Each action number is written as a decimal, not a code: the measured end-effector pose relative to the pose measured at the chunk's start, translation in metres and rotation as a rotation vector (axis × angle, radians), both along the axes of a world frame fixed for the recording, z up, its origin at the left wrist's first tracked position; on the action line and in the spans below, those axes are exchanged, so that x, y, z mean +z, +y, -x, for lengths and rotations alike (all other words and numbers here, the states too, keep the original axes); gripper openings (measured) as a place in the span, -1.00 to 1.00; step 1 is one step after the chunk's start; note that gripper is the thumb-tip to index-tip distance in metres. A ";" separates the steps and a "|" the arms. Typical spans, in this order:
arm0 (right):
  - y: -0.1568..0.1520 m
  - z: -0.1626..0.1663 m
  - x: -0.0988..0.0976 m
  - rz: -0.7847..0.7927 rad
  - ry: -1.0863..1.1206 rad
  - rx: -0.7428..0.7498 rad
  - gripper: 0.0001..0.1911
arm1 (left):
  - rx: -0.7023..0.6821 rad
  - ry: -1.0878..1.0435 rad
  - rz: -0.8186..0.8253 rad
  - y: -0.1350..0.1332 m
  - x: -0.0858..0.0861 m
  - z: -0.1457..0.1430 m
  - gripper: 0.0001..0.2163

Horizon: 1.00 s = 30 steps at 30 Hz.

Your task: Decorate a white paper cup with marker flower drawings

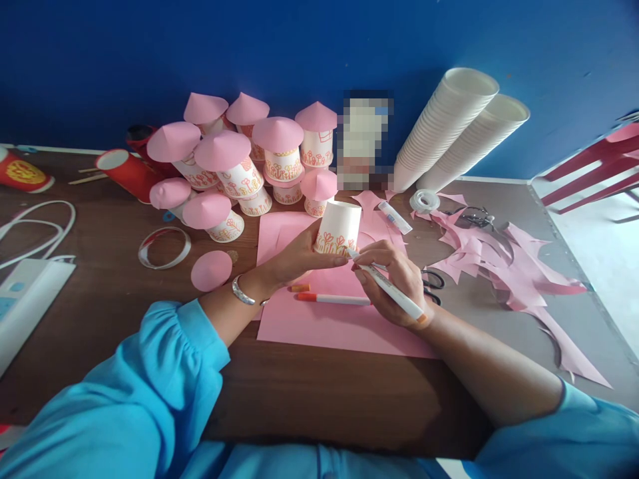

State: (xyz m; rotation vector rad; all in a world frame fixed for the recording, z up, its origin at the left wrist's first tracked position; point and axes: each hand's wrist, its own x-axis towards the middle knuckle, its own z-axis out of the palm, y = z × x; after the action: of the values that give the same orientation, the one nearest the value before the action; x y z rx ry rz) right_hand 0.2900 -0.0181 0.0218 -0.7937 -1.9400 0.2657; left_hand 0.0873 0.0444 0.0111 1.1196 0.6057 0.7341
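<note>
The bench (309,392) is spread with craft material, the working space being kept free directly in front of the person. Two long stacks of white paper cups (456,126) are laid on their sides against the blue wall, apparently as stock within reach. To the left of them a cluster of finished cups with pink cone lids (239,156) is piled together, seemingly set aside as done pieces. A pink paper sheet (329,319) is laid flat under the hands, probably to serve as a working mat. Pink offcuts (504,266) are pushed to the right, with scissors (433,283) partly covered by the right hand.

A white paper cup (339,229) stands upside down at the far edge of the pink sheet. It is steadied by the left hand (294,256), whose fingers are closed lightly against its side so that it does not turn. A marker (387,287) is gripped in the right hand (394,279), its tip brought to the lower band of the cup, where orange flower drawings are seen. A second orange marker (332,299) and its cap (300,288) are left lying on the sheet just beside the hands.

An object by the wall is blurred and cannot be identified. What is drawn on the cup's far side is hidden.
</note>
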 end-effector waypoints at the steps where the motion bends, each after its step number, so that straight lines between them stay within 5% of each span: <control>1: 0.000 0.000 0.000 0.005 0.003 -0.001 -0.78 | 0.002 0.002 0.000 0.000 0.000 0.000 -0.48; 30: -0.004 0.000 -0.001 0.025 0.052 -0.004 -0.80 | -0.003 -0.022 -0.038 -0.001 0.006 -0.001 -0.52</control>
State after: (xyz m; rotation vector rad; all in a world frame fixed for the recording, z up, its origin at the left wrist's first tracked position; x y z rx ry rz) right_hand 0.2898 -0.0217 0.0210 -0.7991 -1.8898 0.3057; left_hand 0.0879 0.0434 0.0176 1.1459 0.5732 0.7568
